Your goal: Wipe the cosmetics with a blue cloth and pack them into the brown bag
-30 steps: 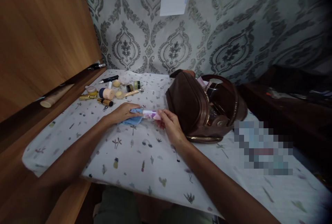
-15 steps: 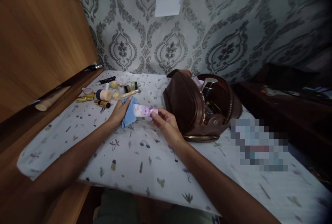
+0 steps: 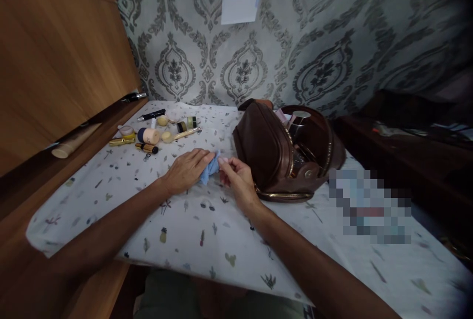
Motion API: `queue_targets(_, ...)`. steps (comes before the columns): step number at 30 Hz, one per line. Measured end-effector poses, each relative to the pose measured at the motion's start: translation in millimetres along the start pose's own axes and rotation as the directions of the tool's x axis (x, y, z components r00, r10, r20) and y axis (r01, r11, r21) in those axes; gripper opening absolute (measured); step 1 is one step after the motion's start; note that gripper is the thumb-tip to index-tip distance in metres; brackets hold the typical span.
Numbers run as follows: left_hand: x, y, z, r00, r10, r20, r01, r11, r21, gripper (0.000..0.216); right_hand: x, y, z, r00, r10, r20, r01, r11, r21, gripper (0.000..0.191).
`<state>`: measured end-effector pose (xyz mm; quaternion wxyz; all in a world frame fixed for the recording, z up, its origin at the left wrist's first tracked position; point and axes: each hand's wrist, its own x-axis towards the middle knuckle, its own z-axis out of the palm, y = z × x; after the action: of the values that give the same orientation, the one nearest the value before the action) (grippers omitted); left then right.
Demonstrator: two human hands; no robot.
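My left hand (image 3: pixel 188 167) is closed over a light blue cloth (image 3: pixel 210 170), in front of the open brown bag. Its fingers lie across the top and point right. My right hand (image 3: pixel 238 178) meets it from the right, thumb and fingers pinched together at the cloth's right edge. The slim pink-and-white printed tube seen between the hands earlier is now covered by the cloth and fingers. The brown leather bag (image 3: pixel 258 146) stands just right of my right hand, unzipped. A silver-capped bottle (image 3: pixel 299 118) and other items show inside it.
Back left on the patterned cloth (image 3: pixel 177 240) lie cosmetics: a peach jar (image 3: pixel 149 136), a gold tube (image 3: pixel 121 141), a black-and-gold tube (image 3: pixel 147 148), a brush (image 3: pixel 186 133) and small pots. A wooden cabinet (image 3: pixel 66 63) borders the left. A blurred-out item (image 3: pixel 369 206) lies right.
My left hand and the blue cloth have slid right along the tube, up to my right fingers, covering the printed side. My right hand has stayed nearly in place.
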<state>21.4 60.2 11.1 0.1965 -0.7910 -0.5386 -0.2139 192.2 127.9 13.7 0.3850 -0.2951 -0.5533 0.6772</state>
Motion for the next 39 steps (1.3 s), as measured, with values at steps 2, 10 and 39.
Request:
queue_targets(2,-2,-2,0,0.995,-0.096,-0.002,0.096,0.994,-0.055,0.029,0,-1,1,1.000,-0.006,0.024,0.006,1.000,0.006,0.051)
queue_targets(10,4,3,-10,0.818,-0.571,0.063,0.508,0.669,-0.542,0.031,3,10,2,0.990,-0.017,0.137,0.022,0.999,-0.036,0.046)
queue_targets(39,5,-4,-20,0.874,-0.415,0.252,0.437,0.445,-0.782,0.041,3,7,-4,0.883,0.260,0.391,-0.273,0.962,-0.023,0.052)
